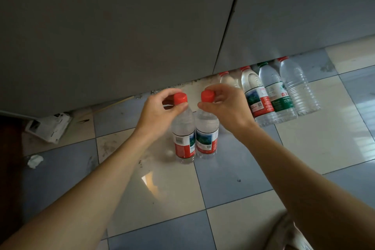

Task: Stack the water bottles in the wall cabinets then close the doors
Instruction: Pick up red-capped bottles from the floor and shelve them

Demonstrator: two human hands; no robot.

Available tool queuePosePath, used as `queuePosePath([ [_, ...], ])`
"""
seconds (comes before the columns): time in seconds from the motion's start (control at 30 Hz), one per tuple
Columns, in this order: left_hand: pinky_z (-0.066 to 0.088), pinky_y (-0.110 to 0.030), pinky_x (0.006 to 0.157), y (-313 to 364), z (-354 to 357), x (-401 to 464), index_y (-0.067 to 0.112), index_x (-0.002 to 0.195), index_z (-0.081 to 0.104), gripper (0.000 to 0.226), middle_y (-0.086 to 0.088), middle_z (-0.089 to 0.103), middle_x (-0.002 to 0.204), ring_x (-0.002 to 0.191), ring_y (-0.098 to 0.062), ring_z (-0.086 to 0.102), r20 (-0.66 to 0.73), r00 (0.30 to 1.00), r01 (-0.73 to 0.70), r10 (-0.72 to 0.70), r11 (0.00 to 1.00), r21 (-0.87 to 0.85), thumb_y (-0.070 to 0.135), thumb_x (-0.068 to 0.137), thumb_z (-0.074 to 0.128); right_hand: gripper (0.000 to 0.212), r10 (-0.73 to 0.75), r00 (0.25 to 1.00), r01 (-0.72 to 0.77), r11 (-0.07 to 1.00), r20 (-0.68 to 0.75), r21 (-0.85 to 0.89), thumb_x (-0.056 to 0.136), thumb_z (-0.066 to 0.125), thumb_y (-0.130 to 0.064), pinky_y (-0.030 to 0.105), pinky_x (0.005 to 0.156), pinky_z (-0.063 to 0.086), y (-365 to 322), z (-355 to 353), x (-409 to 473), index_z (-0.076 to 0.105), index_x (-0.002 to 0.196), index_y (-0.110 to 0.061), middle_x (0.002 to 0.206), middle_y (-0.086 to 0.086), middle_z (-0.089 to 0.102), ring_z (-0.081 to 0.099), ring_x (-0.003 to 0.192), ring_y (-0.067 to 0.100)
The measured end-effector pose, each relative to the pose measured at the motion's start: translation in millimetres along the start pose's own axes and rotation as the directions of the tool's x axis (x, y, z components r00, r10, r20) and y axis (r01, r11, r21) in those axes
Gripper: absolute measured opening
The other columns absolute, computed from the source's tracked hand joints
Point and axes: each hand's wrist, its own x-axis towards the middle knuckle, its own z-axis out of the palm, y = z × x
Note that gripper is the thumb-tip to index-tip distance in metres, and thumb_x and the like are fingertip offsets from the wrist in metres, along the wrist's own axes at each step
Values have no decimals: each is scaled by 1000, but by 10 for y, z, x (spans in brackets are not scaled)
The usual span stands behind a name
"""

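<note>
- Below both hands, on the tiled floor (233, 189), two water bottles are stood upright, touching side by side
- The left bottle (183, 134) is pinched at its red cap by the curled fingers of the left hand (160, 107)
- The right bottle (207, 132) is pinched at its cap by the right hand (223, 103) in the same way
- Beyond the right hand, a row of spare bottles (272, 95) is seen under the grey cabinet doors (121, 36)
- A firmer hold lower on the necks is advised, it is judged, so both are lifted straight, without swinging or knocking together
</note>
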Motion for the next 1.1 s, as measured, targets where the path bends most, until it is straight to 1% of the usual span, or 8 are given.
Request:
queuePosePath([
  [0.1,51,-14,88,136,-118,-144,43,104,66,37,26,70,102,99,3,66,6,997,-73,73,995,65,18,82,82,40,-92,996,92,994,2,-66,74,89,-18,15,79,54,-125,-75,-79,69,109,-20,97,-10,71,66,90,6],
  [0.2,48,-12,91,171,-220,-240,36,109,67,39,26,67,107,104,2,63,9,988,-156,156,980,121,17,80,84,41,-152,988,153,981,13,-119,75,88,-19,10,77,52,-176,-100,-126,67,109,-23,100,-12,68,64,92,3],
  [0.33,51,-29,98,191,-277,-278,19,113,68,37,15,63,111,109,-9,61,37,966,-258,256,948,188,11,81,83,41,-228,972,235,958,60,-167,77,86,-17,8,82,50,-163,-88,-214,66,111,-25,105,-14,64,62,96,-1],
  [0.5,51,-31,97,183,-306,-283,20,117,66,36,11,59,114,109,-8,59,119,947,-321,299,899,297,15,84,80,47,-238,961,267,931,140,-250,78,86,-19,25,93,53,-20,-43,-382,65,121,-21,117,-11,58,58,109,11],
  [0.6,49,-32,99,113,-327,-271,23,123,63,43,11,56,120,113,-8,56,138,945,-326,297,894,307,18,84,80,57,-231,962,263,930,148,-257,75,88,-22,28,95,52,109,-11,-416,62,126,-22,123,-10,55,54,114,12],
  [0.77,48,-31,101,-176,-187,-230,30,131,54,67,11,53,127,119,-9,54,128,979,-190,160,944,269,26,74,89,82,-131,979,164,962,159,-220,68,92,-32,22,96,48,455,64,-343,49,137,-29,129,-11,51,52,118,10],
  [0.93,51,-45,99,-520,110,-137,19,128,53,70,-3,65,120,111,-18,63,89,995,39,-48,994,100,15,69,91,84,36,993,-16,986,115,-168,66,94,-21,44,100,52,874,281,-262,48,137,-19,128,-1,59,58,117,18],
  [1.1,56,-31,87,-629,274,-115,22,123,55,66,4,69,108,100,-12,68,-7,993,116,-117,992,-51,15,68,91,67,-17,1000,17,1000,24,12,68,92,-12,27,85,56,951,454,-215,56,124,-19,112,-3,67,65,101,11],
])
